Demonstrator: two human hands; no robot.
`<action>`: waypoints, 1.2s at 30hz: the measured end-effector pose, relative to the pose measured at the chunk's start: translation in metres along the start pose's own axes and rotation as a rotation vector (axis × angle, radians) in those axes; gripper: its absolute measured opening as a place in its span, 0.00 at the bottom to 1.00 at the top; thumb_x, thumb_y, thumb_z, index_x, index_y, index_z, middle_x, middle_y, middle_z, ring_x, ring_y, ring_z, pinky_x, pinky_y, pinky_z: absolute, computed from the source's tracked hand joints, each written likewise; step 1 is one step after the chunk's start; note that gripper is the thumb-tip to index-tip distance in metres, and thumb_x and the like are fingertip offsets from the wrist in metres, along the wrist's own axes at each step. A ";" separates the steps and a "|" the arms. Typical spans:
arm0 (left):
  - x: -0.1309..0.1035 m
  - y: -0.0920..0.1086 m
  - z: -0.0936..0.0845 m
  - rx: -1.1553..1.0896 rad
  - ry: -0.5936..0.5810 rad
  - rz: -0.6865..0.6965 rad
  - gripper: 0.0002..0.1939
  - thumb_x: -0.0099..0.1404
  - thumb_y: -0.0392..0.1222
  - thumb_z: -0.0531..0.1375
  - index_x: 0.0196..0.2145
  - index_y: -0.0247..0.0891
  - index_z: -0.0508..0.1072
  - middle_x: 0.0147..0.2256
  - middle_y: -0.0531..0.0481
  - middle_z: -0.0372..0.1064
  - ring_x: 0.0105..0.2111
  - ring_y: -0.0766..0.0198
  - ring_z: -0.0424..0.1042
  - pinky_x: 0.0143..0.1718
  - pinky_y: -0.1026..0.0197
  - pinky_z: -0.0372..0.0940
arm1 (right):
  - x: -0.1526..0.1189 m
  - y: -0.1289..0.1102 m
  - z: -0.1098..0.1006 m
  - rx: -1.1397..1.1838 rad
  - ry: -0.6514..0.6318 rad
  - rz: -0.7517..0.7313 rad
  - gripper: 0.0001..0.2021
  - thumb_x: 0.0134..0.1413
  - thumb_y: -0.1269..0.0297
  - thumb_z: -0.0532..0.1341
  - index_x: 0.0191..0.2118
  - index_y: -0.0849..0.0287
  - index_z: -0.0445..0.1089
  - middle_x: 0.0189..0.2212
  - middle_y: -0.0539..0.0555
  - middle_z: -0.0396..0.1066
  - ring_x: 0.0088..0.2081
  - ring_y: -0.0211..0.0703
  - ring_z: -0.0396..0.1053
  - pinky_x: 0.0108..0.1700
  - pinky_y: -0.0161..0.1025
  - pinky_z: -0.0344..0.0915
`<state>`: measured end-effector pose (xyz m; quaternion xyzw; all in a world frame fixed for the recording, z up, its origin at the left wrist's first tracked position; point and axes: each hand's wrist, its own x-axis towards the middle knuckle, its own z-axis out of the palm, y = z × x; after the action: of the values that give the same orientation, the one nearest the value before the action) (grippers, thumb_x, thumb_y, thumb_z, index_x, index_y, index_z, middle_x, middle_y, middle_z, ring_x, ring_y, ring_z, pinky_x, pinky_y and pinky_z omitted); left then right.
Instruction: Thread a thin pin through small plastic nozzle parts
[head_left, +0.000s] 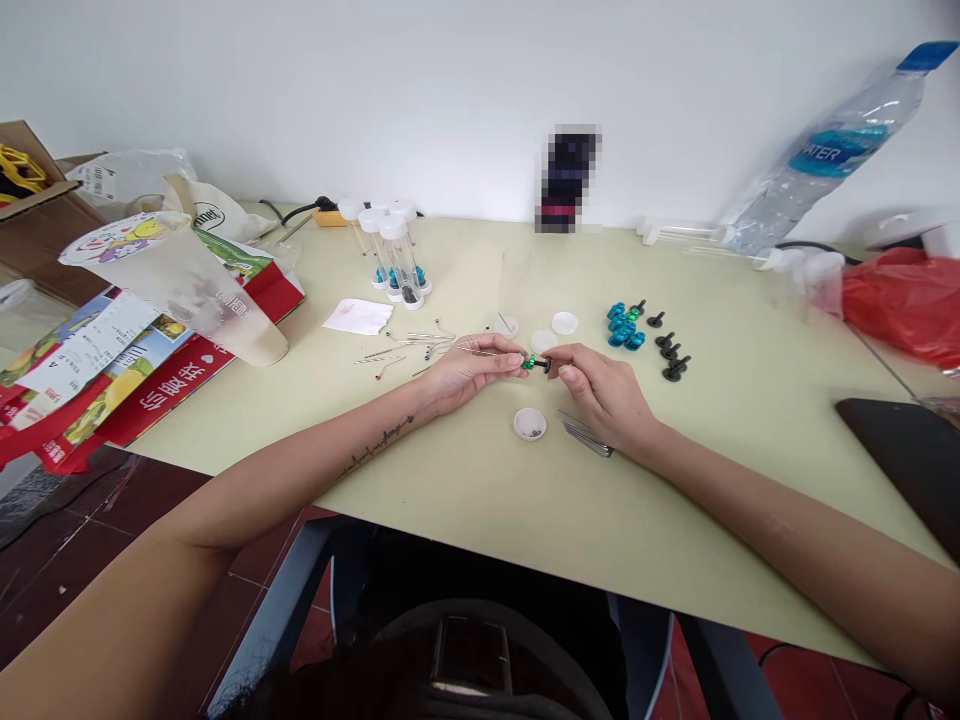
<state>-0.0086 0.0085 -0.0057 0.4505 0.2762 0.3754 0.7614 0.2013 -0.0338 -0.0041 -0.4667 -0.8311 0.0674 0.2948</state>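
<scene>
My left hand (472, 372) pinches a small shiny green part (531, 362) between thumb and fingers. Facing it, my right hand (604, 390) grips a black stemmed piece with a round flat end (546, 364); the two parts meet end to end, and I cannot tell whether they are joined. Thin metal rods with small coloured ends (390, 355) lie scattered beside my left hand. Below the hands is a white cap holding tiny dark bits (530, 425). A bundle of metal strips or rods (586, 436) lies partly under my right hand.
Blue-green parts (624, 328) and several black stemmed pieces (671, 350) lie at right. Clear tubes with white caps (401, 260) stand at the back, near a white paper (358, 316). A drink cup (180, 285) leans at left; a water bottle (832, 160) leans on the wall.
</scene>
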 end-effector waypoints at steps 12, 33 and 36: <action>0.001 0.000 -0.002 0.020 -0.056 0.017 0.13 0.50 0.38 0.66 0.34 0.31 0.73 0.34 0.48 0.71 0.34 0.68 0.72 0.49 0.57 0.62 | 0.000 -0.003 0.000 0.011 0.012 0.017 0.25 0.64 0.51 0.38 0.44 0.61 0.66 0.34 0.54 0.66 0.32 0.28 0.63 0.36 0.28 0.56; -0.001 0.001 0.003 -0.014 -0.045 -0.028 0.16 0.48 0.36 0.67 0.34 0.28 0.71 0.34 0.46 0.71 0.35 0.64 0.73 0.46 0.59 0.64 | 0.001 -0.004 -0.003 0.014 -0.093 0.093 0.21 0.64 0.53 0.41 0.41 0.61 0.65 0.33 0.51 0.66 0.30 0.26 0.60 0.33 0.26 0.54; -0.002 0.001 0.003 -0.004 -0.070 -0.036 0.15 0.48 0.36 0.67 0.34 0.28 0.71 0.34 0.46 0.70 0.35 0.64 0.73 0.45 0.60 0.64 | 0.002 -0.005 -0.003 0.008 -0.154 0.114 0.23 0.64 0.52 0.40 0.35 0.64 0.64 0.28 0.52 0.64 0.28 0.27 0.58 0.31 0.25 0.52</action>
<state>-0.0071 0.0058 -0.0032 0.4566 0.2567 0.3463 0.7782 0.1981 -0.0353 0.0014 -0.5054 -0.8232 0.1232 0.2275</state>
